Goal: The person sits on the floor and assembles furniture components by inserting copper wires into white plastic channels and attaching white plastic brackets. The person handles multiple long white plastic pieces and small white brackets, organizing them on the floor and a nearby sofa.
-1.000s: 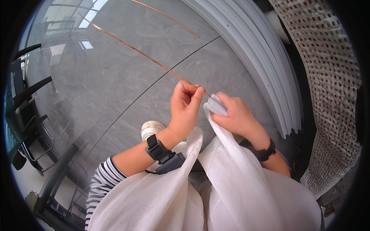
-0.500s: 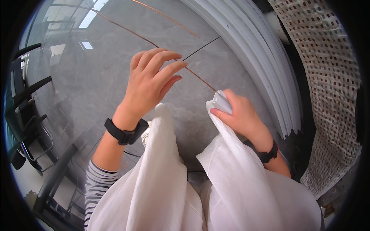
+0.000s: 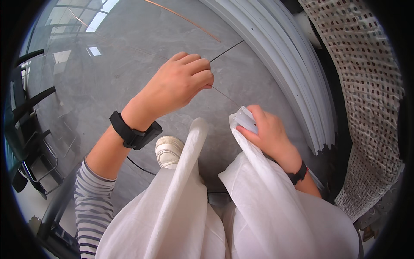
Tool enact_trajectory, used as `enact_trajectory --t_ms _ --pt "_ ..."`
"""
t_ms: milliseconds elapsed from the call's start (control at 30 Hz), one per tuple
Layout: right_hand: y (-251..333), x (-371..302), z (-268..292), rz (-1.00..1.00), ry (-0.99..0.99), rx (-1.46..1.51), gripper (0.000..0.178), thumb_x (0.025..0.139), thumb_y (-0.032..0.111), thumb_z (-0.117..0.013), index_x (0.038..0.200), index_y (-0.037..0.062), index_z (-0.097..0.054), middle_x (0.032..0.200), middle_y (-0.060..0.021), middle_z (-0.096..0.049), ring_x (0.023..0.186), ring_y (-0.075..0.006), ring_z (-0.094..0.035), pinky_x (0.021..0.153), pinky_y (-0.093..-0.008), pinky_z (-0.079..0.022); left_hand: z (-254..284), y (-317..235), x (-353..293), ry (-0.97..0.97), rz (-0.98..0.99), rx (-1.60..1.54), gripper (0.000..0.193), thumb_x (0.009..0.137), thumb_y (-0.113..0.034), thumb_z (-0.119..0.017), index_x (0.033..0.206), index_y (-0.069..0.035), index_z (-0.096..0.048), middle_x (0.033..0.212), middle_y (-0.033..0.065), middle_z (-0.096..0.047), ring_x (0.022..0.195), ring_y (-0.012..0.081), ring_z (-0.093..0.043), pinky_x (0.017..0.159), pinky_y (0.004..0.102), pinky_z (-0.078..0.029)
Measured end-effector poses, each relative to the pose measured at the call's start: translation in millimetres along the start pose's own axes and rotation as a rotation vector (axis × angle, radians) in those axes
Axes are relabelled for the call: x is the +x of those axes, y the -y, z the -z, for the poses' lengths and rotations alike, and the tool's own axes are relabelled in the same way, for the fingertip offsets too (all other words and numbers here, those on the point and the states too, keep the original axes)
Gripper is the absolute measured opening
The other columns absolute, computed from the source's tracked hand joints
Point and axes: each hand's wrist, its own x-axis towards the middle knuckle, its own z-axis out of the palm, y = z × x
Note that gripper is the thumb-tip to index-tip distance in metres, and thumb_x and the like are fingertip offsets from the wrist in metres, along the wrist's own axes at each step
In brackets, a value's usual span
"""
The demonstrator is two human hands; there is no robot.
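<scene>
My left hand (image 3: 183, 80) is closed, its fingertips pinched on a thin copper-coloured strip (image 3: 227, 97). From there the strip runs to the end of a white plastic channel profile (image 3: 246, 120); how far it enters the profile I cannot tell. Behind the left hand the strip carries on faintly toward the far left. My right hand (image 3: 275, 136) grips the profile near its end, thumb on one side and fingers on the other. The rest of the profile is hidden by the hand and forearm. White cloth (image 3: 258, 172) over my legs lies against the profile's end.
Another copper-coloured strip (image 3: 187, 20) lies on the grey floor (image 3: 125, 77) ahead. Long white profiles (image 3: 276, 52) are stacked along the right, beside a patterned woven cloth (image 3: 349, 56). Dark chairs (image 3: 32, 101) stand at the left. My white shoe (image 3: 169, 151) shows below the left hand.
The left hand's loosely spread fingers have closed on the strip, and its wrist has shifted left. The strip now looks thinner. The right hand still holds the profile, slightly lower.
</scene>
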Motion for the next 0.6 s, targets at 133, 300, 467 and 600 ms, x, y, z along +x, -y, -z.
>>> enact_trajectory --t_ms 133,300,467,600 --pt "-2.8 -7.0 -3.7 -0.021 0.034 0.027 0.043 0.081 0.027 -0.078 0.109 0.0032 -0.056 0.081 -0.0175 -0.068 0.072 -0.0368 -0.067 0.063 -0.0438 -0.053 -8.8 -2.6 6.6 0.022 -0.062 -0.07 0.015 0.076 -0.003 -0.072 0.083 -0.007 -0.059 0.085 0.0036 -0.056 0.081 0.0238 -0.056 0.073 0.0362 -0.047" --pt "4.9 -5.5 -6.6 -0.018 0.004 0.052 0.042 0.08 0.026 -0.078 0.109 0.0041 -0.057 0.081 -0.0171 -0.068 0.071 -0.0359 -0.067 0.062 -0.0433 -0.053 -30.5 -22.2 1.9 0.03 -0.098 -0.177 0.014 0.073 -0.002 -0.069 0.084 -0.006 -0.061 0.083 0.0039 -0.055 0.081 0.0237 -0.056 0.074 0.0359 -0.048" --pt "3.3 -1.8 -9.2 0.006 0.026 0.062 0.042 0.08 0.025 -0.079 0.11 0.0042 -0.056 0.08 -0.0172 -0.068 0.071 -0.0365 -0.067 0.061 -0.043 -0.053 -36.8 -41.8 3.3 0.017 -0.038 -0.172 0.014 0.074 -0.004 -0.071 0.084 -0.007 -0.061 0.083 0.0036 -0.055 0.081 0.0234 -0.056 0.075 0.0353 -0.048" --pt "1.3 0.4 -5.1 -0.018 -0.026 0.076 0.043 0.081 0.025 -0.079 0.111 0.0041 -0.056 0.08 -0.0178 -0.068 0.071 -0.0376 -0.067 0.062 -0.0434 -0.054 -13.0 -23.9 7.2 0.007 0.005 -0.064 0.012 0.078 -0.007 -0.072 0.085 -0.008 -0.062 0.083 0.0032 -0.055 0.08 0.023 -0.056 0.074 0.0352 -0.047"
